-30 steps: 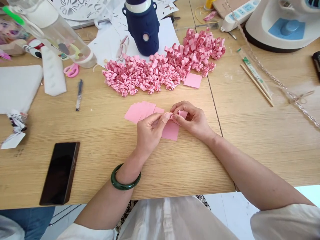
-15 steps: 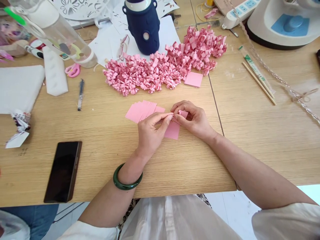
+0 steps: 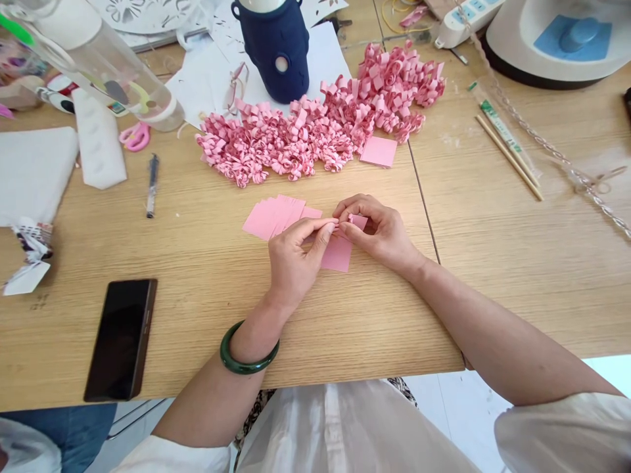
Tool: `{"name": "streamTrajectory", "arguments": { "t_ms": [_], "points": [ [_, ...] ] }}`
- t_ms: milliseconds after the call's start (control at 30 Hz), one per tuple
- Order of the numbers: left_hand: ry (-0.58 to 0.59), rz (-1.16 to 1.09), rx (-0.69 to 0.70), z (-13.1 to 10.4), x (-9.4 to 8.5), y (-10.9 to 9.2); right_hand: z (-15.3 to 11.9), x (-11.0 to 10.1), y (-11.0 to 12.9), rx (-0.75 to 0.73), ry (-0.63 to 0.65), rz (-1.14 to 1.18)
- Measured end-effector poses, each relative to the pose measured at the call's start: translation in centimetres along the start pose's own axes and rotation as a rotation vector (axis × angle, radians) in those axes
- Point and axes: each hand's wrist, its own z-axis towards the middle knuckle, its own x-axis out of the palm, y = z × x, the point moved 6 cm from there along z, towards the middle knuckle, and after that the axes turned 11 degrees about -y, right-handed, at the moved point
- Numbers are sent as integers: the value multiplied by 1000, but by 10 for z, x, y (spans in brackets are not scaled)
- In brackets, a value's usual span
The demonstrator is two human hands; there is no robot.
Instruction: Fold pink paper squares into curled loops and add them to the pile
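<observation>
My left hand (image 3: 298, 257) and my right hand (image 3: 378, 231) meet fingertip to fingertip over the table. Both pinch a small pink paper piece (image 3: 351, 218), mostly hidden by the fingers. Under and beside them lie flat pink paper sheets (image 3: 274, 217), fanned out to the left, with one square (image 3: 337, 255) below the fingertips. Beyond the hands stretches a long heap of curled pink paper pieces (image 3: 296, 138). A small stack of pink squares (image 3: 378, 152) rests at its near right edge.
A dark blue bottle (image 3: 276, 56) stands behind the heap. Leftward are a clear bottle (image 3: 133, 79), pink scissors (image 3: 135, 136), a pen (image 3: 152, 186) and a phone (image 3: 121, 339). Rightward lie wooden sticks (image 3: 509, 156), a power strip (image 3: 468, 23) and a white machine (image 3: 552, 46).
The whole view has shifted slightly, so things on the table appear a little further left and up. Both hands keep nearly the same pinch.
</observation>
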Motion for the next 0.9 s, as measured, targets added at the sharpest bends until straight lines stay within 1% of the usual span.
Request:
{"name": "streamTrajectory", "arguments": {
  "t_ms": [233,600,700,900],
  "points": [
    [-5,-1,-52,-1,-1,3,-1,0,0,-35,6,2],
    [-53,-12,-35,1,-3,3,-1,2,1,-69,18,0],
    [-66,-18,-31,1,-4,3,-1,2,0,-52,20,-6],
    [-93,-49,-58,1,-5,4,-2,2,-1,36,42,-33]
  ]
}}
